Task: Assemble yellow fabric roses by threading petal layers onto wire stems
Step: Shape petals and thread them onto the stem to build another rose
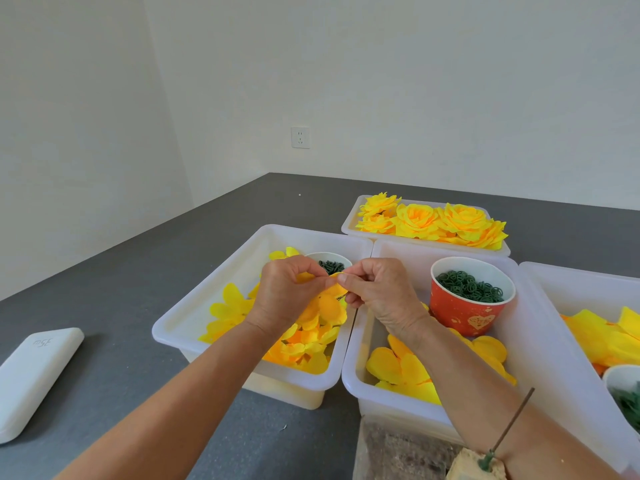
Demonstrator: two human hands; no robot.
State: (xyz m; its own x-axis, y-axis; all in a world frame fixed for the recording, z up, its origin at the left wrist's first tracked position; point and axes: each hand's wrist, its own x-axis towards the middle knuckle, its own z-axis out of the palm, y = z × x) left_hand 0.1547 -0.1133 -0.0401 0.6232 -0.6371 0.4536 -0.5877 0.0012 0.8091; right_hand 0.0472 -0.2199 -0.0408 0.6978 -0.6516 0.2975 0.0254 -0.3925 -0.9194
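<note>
Over the white bin (194,308) of loose petals, both hands meet. The left hand (284,296) curls its fingers and pinches one edge of a yellow petal layer (330,306); the right hand (377,289) pinches its upper edge between thumb and forefinger, and the layer droops below the fingertips.

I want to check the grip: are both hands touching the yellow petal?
Touching. The head view shows the left hand and right hand each pinching the yellow petal between thumb and fingers.
</note>
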